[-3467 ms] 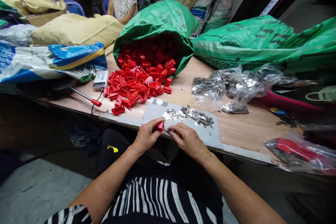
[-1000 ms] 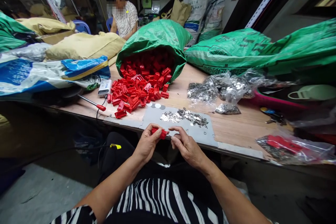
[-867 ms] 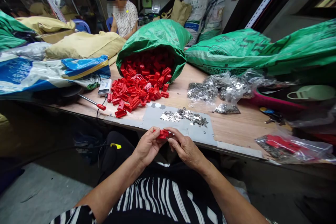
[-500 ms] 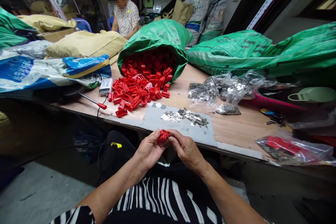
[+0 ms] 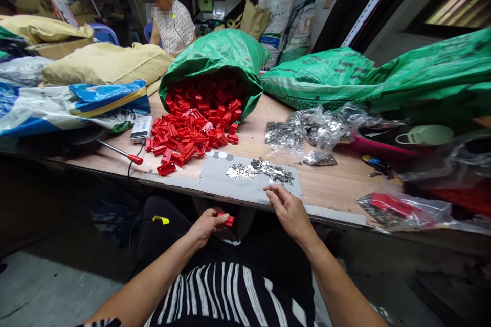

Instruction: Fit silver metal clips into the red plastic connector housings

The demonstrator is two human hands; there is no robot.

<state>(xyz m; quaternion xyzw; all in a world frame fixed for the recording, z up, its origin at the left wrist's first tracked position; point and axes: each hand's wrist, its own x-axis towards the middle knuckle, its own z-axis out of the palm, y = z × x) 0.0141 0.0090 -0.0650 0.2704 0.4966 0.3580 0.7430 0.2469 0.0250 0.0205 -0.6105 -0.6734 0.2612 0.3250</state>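
Observation:
My left hand (image 5: 207, 227) is closed round a red plastic part (image 5: 230, 220), held low in front of the table edge above my lap. My right hand (image 5: 289, 212) reaches over the front edge of a grey mat (image 5: 215, 179), fingers apart, with nothing visible in them. Just beyond those fingertips lies a scatter of small shiny metal pieces (image 5: 241, 170) on the mat. Farther back to the left, a heap of similar red parts (image 5: 184, 135) spills from the mouth of a green sack (image 5: 222, 46) onto the table.
Clear plastic bags of metal pieces (image 5: 286, 135) lie right of the sack. A red-handled rod (image 5: 134, 159) and a small white device (image 5: 141, 129) are at the left. At the right are a pink basket (image 5: 368, 147) and another bag (image 5: 406, 209). A person (image 5: 169, 20) sits across the table.
My hands have parted. The left has drawn down and left with the red part; the right has let go of it and moved up and right toward the metal pieces. The view has shifted slightly.

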